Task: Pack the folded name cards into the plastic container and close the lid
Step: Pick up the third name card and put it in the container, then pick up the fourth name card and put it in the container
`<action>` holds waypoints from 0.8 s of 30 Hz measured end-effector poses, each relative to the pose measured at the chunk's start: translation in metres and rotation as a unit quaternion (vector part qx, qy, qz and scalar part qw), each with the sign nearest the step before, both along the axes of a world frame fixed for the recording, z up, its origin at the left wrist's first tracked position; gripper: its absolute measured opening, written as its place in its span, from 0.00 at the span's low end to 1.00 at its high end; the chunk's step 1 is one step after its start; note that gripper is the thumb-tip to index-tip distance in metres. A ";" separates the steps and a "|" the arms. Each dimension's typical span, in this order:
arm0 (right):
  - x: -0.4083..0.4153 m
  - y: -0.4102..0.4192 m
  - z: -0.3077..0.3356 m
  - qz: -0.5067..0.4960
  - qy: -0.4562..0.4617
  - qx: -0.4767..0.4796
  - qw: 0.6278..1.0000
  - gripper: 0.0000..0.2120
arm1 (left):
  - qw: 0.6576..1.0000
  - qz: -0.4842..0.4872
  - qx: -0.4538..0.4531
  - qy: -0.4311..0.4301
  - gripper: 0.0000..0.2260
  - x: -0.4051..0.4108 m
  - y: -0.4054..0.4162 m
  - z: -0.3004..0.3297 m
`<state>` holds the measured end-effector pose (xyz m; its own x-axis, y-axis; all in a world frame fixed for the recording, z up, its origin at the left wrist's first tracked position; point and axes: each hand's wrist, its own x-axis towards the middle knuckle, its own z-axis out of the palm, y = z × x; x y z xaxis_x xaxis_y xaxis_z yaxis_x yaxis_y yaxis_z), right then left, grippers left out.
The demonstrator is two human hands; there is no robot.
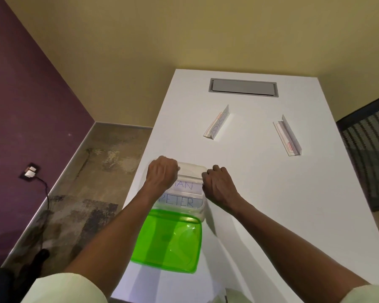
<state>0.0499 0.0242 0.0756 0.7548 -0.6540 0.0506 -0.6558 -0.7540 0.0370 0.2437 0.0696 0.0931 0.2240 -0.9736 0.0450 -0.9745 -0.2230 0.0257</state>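
Note:
A clear plastic container point(192, 171) stands near the table's left edge. Folded name cards point(185, 194) lie inside it, one lettered "PETER". My left hand point(161, 174) curls over the container's left rim and my right hand point(219, 184) over its right rim; both seem to pinch a white card at the far end of the container. The green lid point(169, 239) lies flat on the table just in front of the container, off it. Two more folded name cards rest further out: one point(217, 122) in the middle, another point(288, 136) to the right.
The white table point(271, 204) has a grey cable hatch point(243, 87) at its far end. Its left edge drops to a mottled floor with a wall socket and cable point(31, 171). A dark mesh panel point(368, 154) stands at the right.

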 end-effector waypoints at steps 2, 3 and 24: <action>-0.015 -0.003 0.002 -0.014 -0.001 -0.002 1.000 0.10 | 0.999 0.004 -0.030 0.036 0.12 -0.014 -0.003 0.004; -0.024 -0.005 0.003 -0.019 -0.003 -0.003 1.000 0.10 | 0.998 0.004 -0.040 0.053 0.12 -0.021 -0.004 0.006; -0.211 -0.063 0.000 -0.110 -0.029 -0.030 0.993 0.12 | 0.975 0.049 -0.043 0.212 0.08 -0.168 -0.073 0.017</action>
